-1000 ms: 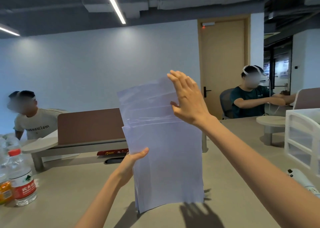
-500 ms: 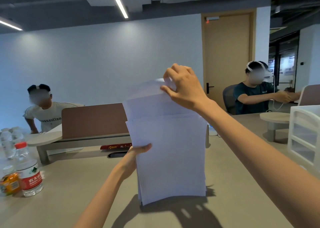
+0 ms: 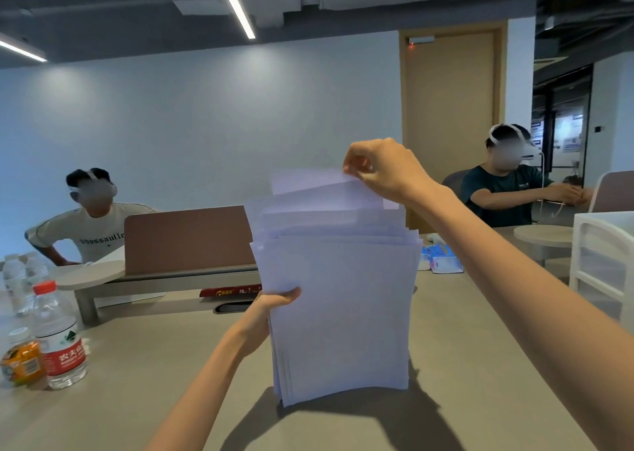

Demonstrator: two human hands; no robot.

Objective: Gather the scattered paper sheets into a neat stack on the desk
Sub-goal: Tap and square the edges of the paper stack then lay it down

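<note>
My left hand grips the left edge of the uneven stack of white paper sheets, standing upright with its bottom edge on the beige desk, while my right hand pinches the topmost protruding sheet's corner.

Both arms are showing bare along their whole visible length. The left forearm is coming in slender from the near edge, ending in the left hand. The right forearm is looming broader at the near right and narrowing toward the right hand, its knuckles showing.
</note>
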